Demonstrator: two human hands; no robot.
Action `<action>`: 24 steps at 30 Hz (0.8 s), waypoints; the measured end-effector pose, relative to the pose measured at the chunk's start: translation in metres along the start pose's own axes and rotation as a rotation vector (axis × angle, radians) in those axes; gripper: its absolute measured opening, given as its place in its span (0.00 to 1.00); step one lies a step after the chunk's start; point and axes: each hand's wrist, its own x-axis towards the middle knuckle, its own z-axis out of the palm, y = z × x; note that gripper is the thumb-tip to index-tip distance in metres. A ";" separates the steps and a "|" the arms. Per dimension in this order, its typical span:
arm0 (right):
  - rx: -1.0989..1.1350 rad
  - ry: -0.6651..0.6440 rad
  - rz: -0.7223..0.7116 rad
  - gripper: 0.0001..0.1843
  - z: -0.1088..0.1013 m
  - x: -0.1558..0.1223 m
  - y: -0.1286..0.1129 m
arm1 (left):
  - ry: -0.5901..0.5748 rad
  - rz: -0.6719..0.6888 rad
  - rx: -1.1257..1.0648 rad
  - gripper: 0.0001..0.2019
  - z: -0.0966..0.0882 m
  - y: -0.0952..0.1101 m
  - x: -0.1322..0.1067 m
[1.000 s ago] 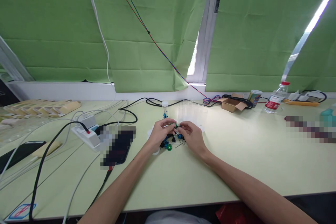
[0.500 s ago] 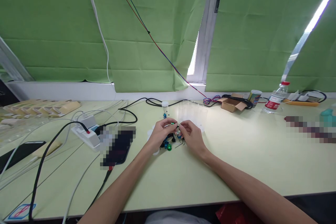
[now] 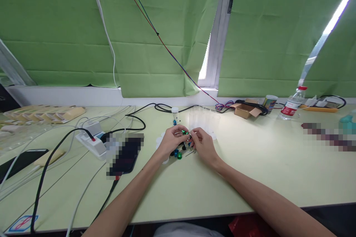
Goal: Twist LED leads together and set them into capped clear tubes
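Observation:
Above a small pile near the table's middle, my left hand (image 3: 170, 142) is closed in a pinch by small green round-headed pieces (image 3: 185, 132). My right hand (image 3: 205, 146) meets it there, thumb and fingertips pressed together; what it grips is hidden between the fingers. Under the hands lie blue pieces (image 3: 176, 153), a shiny green piece (image 3: 179, 156) and black ones, with thin metal legs (image 3: 190, 153) sticking out. Just beyond stands a clear tube with a white cap (image 3: 174, 110), a blue piece showing at its base. Clear containers (image 3: 204, 117) stand behind my right hand.
To the left are a dark phone (image 3: 129, 155), a white power strip (image 3: 91, 144) and a black cable (image 3: 44, 163). An open cardboard box (image 3: 246, 110), a patterned cup (image 3: 269, 103) and a water bottle (image 3: 292, 105) stand at the back right. The table edge (image 3: 194, 217) runs before me.
More of the green pieces shows between my fingertips, a little further right and lower. Both hands stay in nearly the same place.

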 end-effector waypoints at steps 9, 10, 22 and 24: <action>-0.023 -0.026 -0.001 0.16 0.000 -0.001 -0.004 | 0.027 0.006 -0.015 0.14 0.001 0.000 0.000; -0.023 -0.028 -0.002 0.16 0.000 -0.001 -0.004 | 0.031 0.005 -0.023 0.14 0.001 0.001 -0.001; 0.052 -0.052 -0.063 0.14 0.001 -0.001 -0.004 | 0.084 -0.007 -0.066 0.16 0.002 0.006 -0.002; 0.066 -0.053 -0.065 0.13 0.001 -0.001 -0.002 | 0.083 -0.009 -0.066 0.17 0.002 0.006 -0.002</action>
